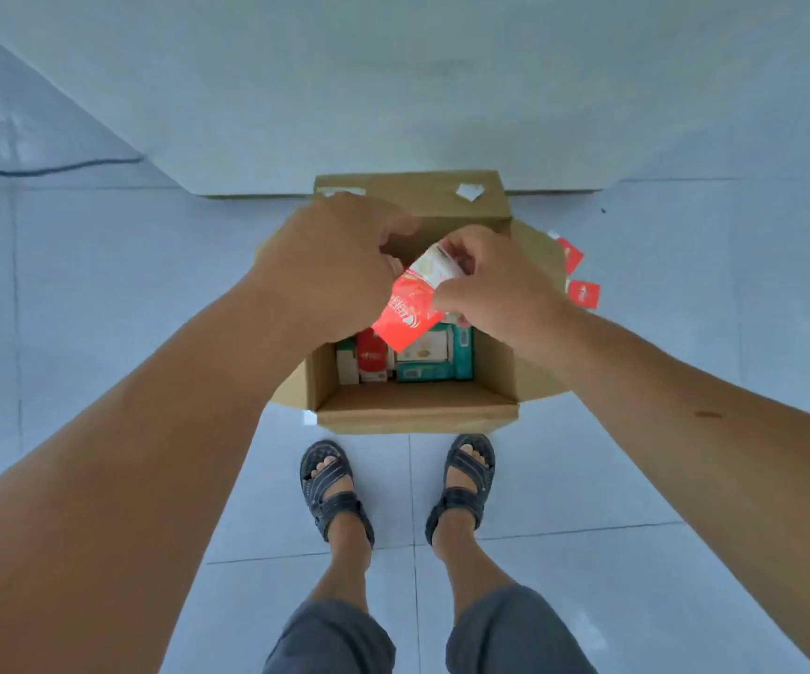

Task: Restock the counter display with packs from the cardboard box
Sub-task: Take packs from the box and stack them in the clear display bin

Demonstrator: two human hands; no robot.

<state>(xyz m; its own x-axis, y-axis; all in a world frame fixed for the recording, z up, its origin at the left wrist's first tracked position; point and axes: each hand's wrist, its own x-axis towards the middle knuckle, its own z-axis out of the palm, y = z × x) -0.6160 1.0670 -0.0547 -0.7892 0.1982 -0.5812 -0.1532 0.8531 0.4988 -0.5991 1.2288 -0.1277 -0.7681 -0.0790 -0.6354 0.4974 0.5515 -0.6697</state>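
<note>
2 hands meet above the open cardboard box (417, 415), which stands on the tiled floor (636, 479) just ahead of the person's sandals (327, 479). The right hand (495, 284) pinches a red-and-white pack (410, 306) between thumb and curled fingers. It holds the pack tilted over the box's mouth, red end toward the near-left corner. The left hand (330, 265) is curled at the pack's left side. Its fingers are hidden under the back of the hand, so I cannot tell whether it grips this pack, something else, or nothing.

Down inside, more packs (412, 360) in red, white and teal sit close together along the near side of the box's bottom. 2 red packs (583, 293) lie on the floor just past the box's right flap.

By my reading, the step in hand is drawing stock out of the box, and the restocking itself is not yet begun for this pack. The counter display is not in view. A pale surface rises behind the box's far edge, but I cannot tell whether it belongs to the counter.

The next move calls for a firm hold on the pack and a lift clear of the flaps. It then needs a turn upward to find the display and an open slot in it. Many packs remain, so several trips seem likely.
</note>
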